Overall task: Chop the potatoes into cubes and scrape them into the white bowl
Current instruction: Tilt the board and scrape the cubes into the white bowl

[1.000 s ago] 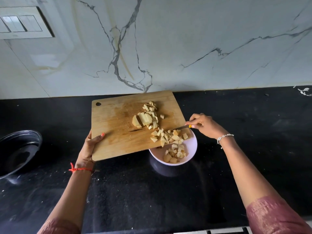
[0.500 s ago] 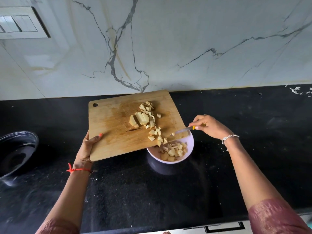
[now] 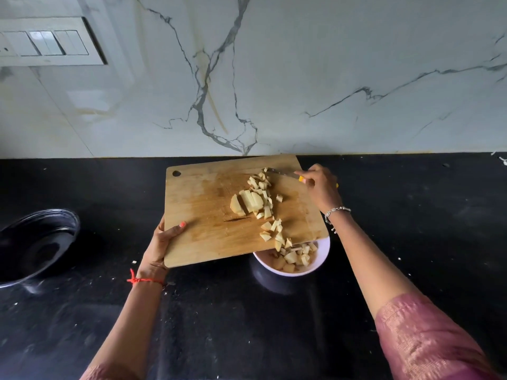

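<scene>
A wooden cutting board (image 3: 208, 215) is tilted above the black counter, its lower right corner over the white bowl (image 3: 321, 256). My left hand (image 3: 162, 242) grips the board's lower left edge, thumb on top. Chopped potato pieces (image 3: 255, 201) lie in a line down the board, and several cubes lie in the bowl. My right hand (image 3: 321, 187) holds a yellow-handled knife (image 3: 285, 174) at the board's upper right, with the blade tip beside the topmost potato pieces.
A dark round pan (image 3: 35, 242) sits at the counter's left edge. The marble backsplash rises right behind the board, with a switch panel (image 3: 46, 42) at the upper left. Small potato scraps dot the black counter (image 3: 247, 325).
My right hand has carried the knife from the board's lower edge by the bowl up to the board's top right. More cubes now lie in the bowl.
</scene>
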